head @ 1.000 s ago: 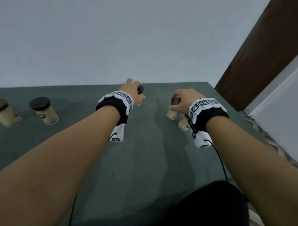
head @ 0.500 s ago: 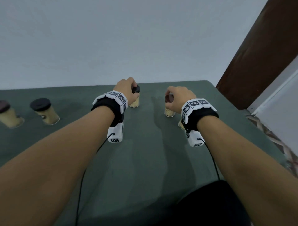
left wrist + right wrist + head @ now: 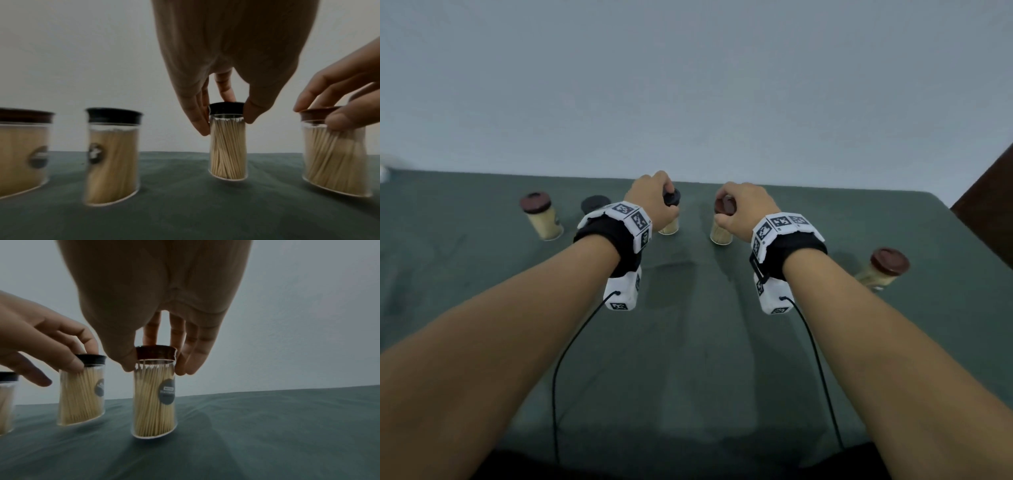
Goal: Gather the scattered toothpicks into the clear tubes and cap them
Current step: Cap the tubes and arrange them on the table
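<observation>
Two clear tubes full of toothpicks stand side by side near the far edge of the green table (image 3: 688, 342). My left hand (image 3: 666, 205) (image 3: 226, 125) grips the black cap of the left tube (image 3: 670, 224) (image 3: 227, 146) (image 3: 82, 391) from above. With thumb and fingers, my right hand (image 3: 726, 214) (image 3: 154, 369) (image 3: 333, 116) holds the brown cap of the right tube (image 3: 720, 234) (image 3: 154, 394) (image 3: 335, 154). Whether the two tubes touch the cloth I cannot tell.
A brown-capped tube (image 3: 541, 216) (image 3: 22, 151) and a black-capped tube (image 3: 594, 204) (image 3: 113, 154) stand to the left, the latter partly behind my left wrist. Another brown-capped tube (image 3: 883, 270) stands apart at the right. A pale wall (image 3: 688, 85) rises behind the table; a brown door (image 3: 993, 192) is at right.
Both hands have moved left with their tubes, closer to the left pair and away from the tube on the right. The head view has turned left.
</observation>
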### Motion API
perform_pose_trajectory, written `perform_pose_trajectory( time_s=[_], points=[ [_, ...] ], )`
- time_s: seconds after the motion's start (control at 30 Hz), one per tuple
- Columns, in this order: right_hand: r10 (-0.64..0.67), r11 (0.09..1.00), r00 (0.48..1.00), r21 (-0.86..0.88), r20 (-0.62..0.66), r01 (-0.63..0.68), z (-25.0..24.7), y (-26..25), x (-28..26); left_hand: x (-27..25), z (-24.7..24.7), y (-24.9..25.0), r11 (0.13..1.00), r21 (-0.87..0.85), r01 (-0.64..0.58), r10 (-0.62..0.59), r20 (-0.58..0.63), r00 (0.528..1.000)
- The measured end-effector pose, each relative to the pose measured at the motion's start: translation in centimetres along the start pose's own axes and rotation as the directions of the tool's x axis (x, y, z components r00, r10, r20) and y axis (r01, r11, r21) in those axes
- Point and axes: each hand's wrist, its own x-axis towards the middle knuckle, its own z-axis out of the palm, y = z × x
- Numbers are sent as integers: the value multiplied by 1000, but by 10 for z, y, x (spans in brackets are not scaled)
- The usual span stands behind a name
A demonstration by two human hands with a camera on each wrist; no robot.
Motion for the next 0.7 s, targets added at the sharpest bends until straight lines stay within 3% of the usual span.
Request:
perform_pose_trajectory(
  time_s=[0.33, 0.53, 0.7],
  points=[
    [10, 998, 996, -63, 87, -5, 2, -3, -6, -13, -3, -11, 997, 72, -21, 18, 40, 999],
    [92, 986, 992, -146, 91, -78, -10, 11, -25, -38, -3, -12, 999, 9, 32, -31, -98, 995],
    [222, 945, 975, -253, 21, -210, -41, 44, -52, -59, 7, -19, 983, 181, 7, -15, 39, 999]
  ],
)
